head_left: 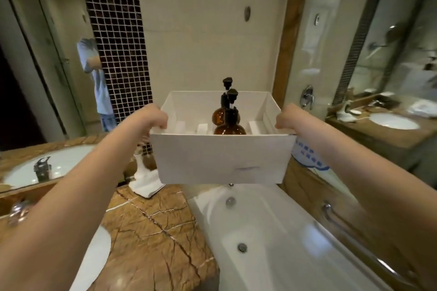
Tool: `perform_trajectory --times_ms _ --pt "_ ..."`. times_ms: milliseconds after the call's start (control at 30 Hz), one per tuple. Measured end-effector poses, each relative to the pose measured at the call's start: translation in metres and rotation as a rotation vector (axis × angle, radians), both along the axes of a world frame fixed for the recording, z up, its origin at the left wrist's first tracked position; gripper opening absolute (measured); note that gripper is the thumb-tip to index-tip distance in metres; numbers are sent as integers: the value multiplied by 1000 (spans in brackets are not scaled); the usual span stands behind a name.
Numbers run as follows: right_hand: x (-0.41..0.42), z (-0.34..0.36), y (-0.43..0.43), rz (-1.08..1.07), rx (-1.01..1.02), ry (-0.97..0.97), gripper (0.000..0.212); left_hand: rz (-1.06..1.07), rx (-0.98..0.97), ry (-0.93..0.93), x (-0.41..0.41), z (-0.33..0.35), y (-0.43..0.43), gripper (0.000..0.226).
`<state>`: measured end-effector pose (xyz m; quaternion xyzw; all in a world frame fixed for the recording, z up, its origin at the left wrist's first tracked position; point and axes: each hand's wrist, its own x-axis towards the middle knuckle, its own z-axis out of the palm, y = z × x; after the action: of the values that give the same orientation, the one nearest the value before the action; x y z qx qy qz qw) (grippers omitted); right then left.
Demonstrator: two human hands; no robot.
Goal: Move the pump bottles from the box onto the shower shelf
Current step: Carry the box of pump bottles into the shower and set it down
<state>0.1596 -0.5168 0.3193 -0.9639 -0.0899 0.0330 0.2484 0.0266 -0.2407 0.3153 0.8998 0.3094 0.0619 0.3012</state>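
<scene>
I hold a white cardboard box [220, 158] in the air above the head end of the bathtub. My left hand [153, 117] grips its left rim and my right hand [287, 118] grips its right rim. Inside stand two amber pump bottles with black pumps, the nearer bottle [230, 125] in front of the farther bottle [218, 114]. White dividers line the box floor around them. No shower shelf shows in this view.
A white bathtub [272, 231] with a chrome grab bar [354, 243] lies below. Brown marble counter [153, 227] and a sink [94, 255] sit lower left, with a folded white towel [144, 179]. Mirrors flank both sides; a person in blue is reflected at left.
</scene>
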Motion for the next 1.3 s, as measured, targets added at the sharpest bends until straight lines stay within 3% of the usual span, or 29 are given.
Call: perform_trajectory --times_ms 200,300,533,767,833,967,1033,1100,1300 --pt "-10 13 -88 -203 9 -58 29 -244 -53 -16 49 11 -66 28" --pt "-16 14 -132 -342 19 -59 31 -392 -157 -87 75 15 -100 35" --pt "-61 13 -222 -593 44 -115 18 -706 -133 -70 121 23 -194 37" --pt "-138 16 -278 -952 56 -105 33 -1029 -49 -41 150 26 -287 28" --pt "-166 15 -291 -1038 96 -82 33 -1106 -52 -47 147 26 -314 22" --pt "-226 13 -307 -1205 121 -118 1 -1278 -117 -40 132 20 -367 28" --pt "-258 10 -315 -1275 121 -111 13 -1373 -177 -27 117 15 -393 35" --pt "-292 9 -317 -1366 92 -132 5 -1452 -215 -18 97 10 -417 39" --pt "-406 1 -318 -1608 44 -104 25 -1690 -141 -22 20 2 -478 14"
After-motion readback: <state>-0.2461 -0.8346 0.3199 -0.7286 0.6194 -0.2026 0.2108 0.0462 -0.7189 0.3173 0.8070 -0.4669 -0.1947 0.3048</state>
